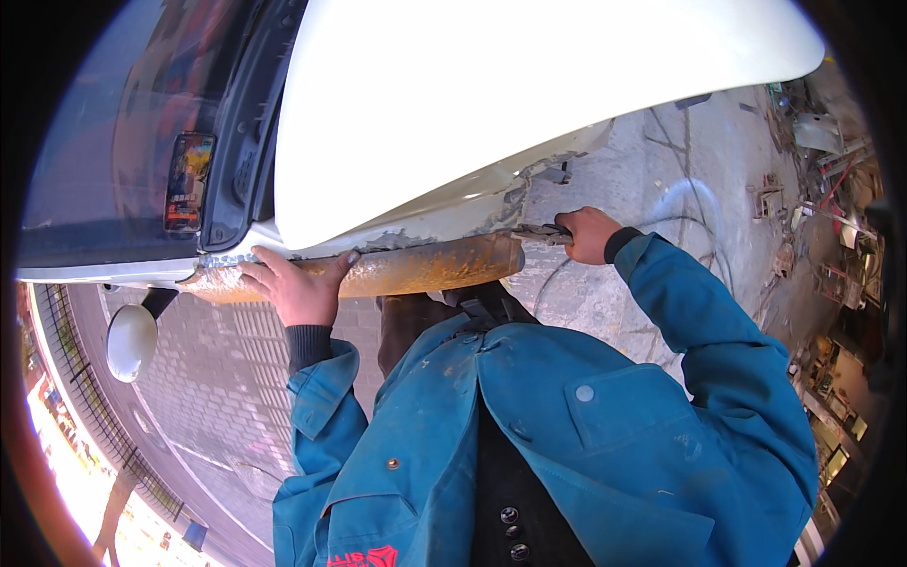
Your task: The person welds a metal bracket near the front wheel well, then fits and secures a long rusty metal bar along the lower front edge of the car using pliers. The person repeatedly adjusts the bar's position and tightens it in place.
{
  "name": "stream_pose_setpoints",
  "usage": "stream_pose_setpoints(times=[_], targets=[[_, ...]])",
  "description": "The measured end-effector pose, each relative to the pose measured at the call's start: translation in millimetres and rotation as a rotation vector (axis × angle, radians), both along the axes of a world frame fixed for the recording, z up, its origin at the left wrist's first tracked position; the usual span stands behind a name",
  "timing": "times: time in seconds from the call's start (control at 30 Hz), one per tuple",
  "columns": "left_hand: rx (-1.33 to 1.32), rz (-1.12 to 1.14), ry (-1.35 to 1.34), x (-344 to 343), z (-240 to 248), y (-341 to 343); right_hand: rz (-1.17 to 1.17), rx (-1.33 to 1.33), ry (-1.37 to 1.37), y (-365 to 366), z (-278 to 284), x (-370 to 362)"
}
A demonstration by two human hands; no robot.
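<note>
A curved, rusty, yellow-brown metal fender panel runs along the side of the car, below a large white hood. My left hand lies on its left part, fingers and thumb spread over the metal. At the panel's right end, my right hand is closed round the handles of a pair of metal pliers. The jaws are at the upper corner of the panel; my fist hides most of the handles. Chipped paint and bare metal show along the white body edge above the panel.
A phone lies on the dark windshield at upper left. The white side mirror sticks out at left. Cables trail over the concrete floor at right, and scrap parts and debris are piled farther right.
</note>
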State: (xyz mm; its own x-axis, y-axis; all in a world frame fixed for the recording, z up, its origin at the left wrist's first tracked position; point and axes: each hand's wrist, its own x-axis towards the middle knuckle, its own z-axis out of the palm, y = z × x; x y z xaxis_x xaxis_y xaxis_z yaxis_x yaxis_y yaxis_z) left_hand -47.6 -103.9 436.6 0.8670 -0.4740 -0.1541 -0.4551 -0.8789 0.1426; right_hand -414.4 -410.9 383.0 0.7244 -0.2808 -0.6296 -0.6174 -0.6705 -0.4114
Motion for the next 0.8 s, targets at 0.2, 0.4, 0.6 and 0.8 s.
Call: stream_pose_setpoints(times=[0.2,0.4,0.6,0.8], targets=[[-0.037,-0.019,-0.008,-2,0,1,0.009,-0.051,0.049,-1,-11,-7],[-0.115,0.022,0.004,-7,9,-3,0.040,-0.041,-0.042,-4,-7,-1],[-0.119,0.055,0.032,-7,24,-6,-0.001,-0.094,-0.189,13,27,6],[-0.132,-0.008,-0.015,-9,22,3,-0.133,-0.271,-0.679,94,79,45]])
